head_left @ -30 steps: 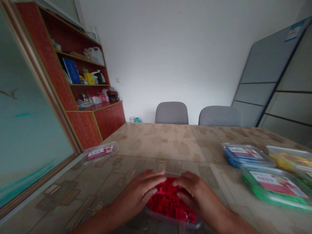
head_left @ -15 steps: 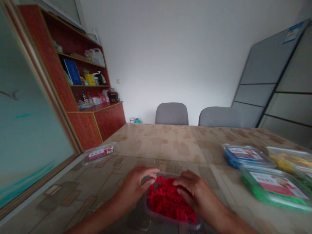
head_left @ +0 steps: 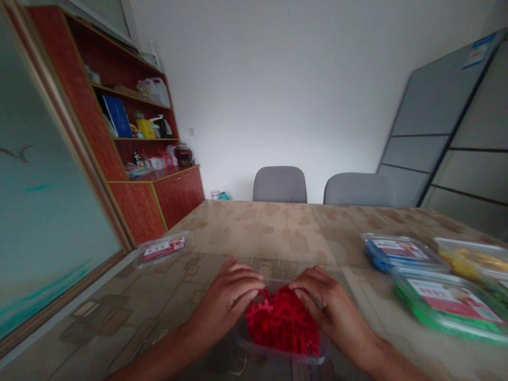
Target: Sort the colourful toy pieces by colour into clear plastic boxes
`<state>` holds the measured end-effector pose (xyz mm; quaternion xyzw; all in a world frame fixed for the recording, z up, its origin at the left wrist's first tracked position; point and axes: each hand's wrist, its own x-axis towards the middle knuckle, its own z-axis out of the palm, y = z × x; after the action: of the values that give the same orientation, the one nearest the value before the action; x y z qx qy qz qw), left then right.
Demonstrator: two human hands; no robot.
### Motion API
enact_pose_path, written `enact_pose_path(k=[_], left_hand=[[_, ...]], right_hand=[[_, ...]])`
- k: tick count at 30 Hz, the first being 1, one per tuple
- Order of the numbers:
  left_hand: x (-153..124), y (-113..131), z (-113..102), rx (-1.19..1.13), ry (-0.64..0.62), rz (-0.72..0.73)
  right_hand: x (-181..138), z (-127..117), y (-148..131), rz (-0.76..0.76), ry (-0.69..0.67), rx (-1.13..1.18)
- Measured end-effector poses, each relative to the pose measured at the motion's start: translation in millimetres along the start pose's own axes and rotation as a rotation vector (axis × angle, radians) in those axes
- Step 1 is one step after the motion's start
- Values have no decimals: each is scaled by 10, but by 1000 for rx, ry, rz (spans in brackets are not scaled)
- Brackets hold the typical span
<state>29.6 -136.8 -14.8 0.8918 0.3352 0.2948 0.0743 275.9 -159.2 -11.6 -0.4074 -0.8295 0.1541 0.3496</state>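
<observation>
A clear plastic box (head_left: 278,353) heaped with red toy pieces (head_left: 283,321) sits on the table right in front of me. My left hand (head_left: 228,301) rests on the box's left side, fingers curled over the heap's far left corner. My right hand (head_left: 329,307) covers the right side, fingers bent onto the red pieces. Both hands press on the heap from either side. Whether any single piece is pinched is hidden by the fingers.
A clear lid with a red label (head_left: 162,248) lies at the left on the patterned table (head_left: 278,238). Lidded boxes in blue (head_left: 400,253), green (head_left: 448,306) and yellow (head_left: 472,259) stand at the right. Two grey chairs (head_left: 280,184) face me. A wooden cabinet (head_left: 151,174) stands at the left.
Both hands have shifted on the red heap: the left moved out to the box's left edge and back in, the right slid slightly farther away. The box looks a little nearer to me.
</observation>
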Motion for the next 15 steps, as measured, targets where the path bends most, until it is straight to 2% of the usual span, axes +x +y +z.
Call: enact_pose_path(k=[5,7,11,15], left_hand=[[-27,74,-108,-26,-275,84],[-36,51,-134,29,-277,75],[-55,30,-134,57,-212,100],[-70,32,-90,26,-201,124]], right_hand=[[-13,33,-17,-43,-127,-26],[-12,33,-40,-67,-149,-49],[1,5,-88,-59,-108,-55],[7,5,-123,-125,-185,-56]])
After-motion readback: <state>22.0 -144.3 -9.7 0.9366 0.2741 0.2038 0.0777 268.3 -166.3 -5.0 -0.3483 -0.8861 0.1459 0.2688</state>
